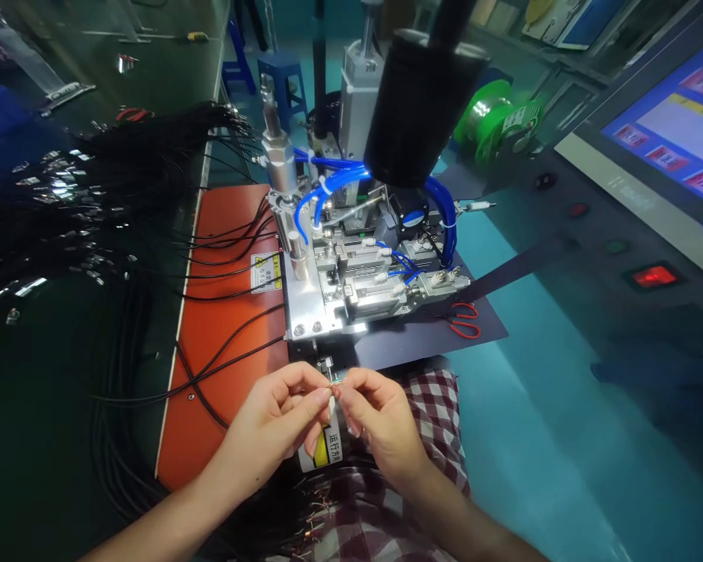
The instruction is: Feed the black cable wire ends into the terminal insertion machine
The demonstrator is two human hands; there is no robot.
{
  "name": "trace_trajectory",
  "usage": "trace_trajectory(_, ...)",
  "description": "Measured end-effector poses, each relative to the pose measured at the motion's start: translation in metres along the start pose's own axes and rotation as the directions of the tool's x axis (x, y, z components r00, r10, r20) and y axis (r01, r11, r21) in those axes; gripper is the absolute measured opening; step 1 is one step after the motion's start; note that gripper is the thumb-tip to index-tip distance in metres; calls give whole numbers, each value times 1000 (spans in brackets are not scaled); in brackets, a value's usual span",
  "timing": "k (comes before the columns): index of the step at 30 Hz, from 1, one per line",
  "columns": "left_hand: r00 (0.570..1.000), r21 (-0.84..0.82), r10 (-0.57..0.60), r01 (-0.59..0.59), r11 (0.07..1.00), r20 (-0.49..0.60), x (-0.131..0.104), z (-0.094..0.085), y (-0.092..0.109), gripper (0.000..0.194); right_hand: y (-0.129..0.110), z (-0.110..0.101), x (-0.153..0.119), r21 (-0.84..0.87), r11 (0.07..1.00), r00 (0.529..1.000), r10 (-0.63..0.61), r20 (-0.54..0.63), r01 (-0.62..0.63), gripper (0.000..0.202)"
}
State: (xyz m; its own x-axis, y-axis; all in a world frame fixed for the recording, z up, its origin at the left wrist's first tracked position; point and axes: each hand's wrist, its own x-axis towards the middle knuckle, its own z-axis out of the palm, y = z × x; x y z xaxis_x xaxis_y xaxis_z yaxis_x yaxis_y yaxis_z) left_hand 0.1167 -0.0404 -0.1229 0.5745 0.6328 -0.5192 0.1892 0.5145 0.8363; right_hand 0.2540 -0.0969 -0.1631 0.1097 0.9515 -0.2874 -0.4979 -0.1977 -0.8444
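My left hand [287, 410] and my right hand [387, 417] meet just in front of the machine's near edge. Each pinches thumb against forefinger on thin coloured wires [336, 384], whose ends are too small to make out fully. Below them a label [321, 451] with a yellow patch and printed characters is partly covered by my fingers. Beyond my fingertips stands the metal machine [316, 308] with blue air tubes [345, 176]. Several black cables [234, 355] run from the left across an orange board [223, 226] to the machine's side.
Piles of black cables [152, 156] cover the dark table at left. Stripped cable ends [313, 515] lie by my lap. Red-handled scissors [465, 320] rest right of the machine. A black nozzle [425, 109] hangs above, near a green spool [483, 117]. A control screen [673, 133] stands right.
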Motion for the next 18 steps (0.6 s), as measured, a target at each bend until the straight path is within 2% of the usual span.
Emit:
trace_trajectory(3, 998, 6, 36, -35, 999, -58, -3, 1, -3, 21, -4, 3, -3, -157, 984, 996, -85, -17, 82, 16)
trace_trajectory(7, 993, -22, 72, -75, 997, -94, -4, 3, -5, 19, -3, 3, -4, -276, 955, 993, -116, 2, 112, 15)
trace_trajectory(13, 995, -52, 47, -52, 997, -92, -1, 5, -1, 20, -1, 1, -2, -364, 918, 987, -162, 12, 155, 15)
trace_trajectory(18, 990, -81, -6, -5, 997, -142, 0, 6, -5, 20, -1, 5, -5, -446, 872, 976, -219, 15, 202, 17)
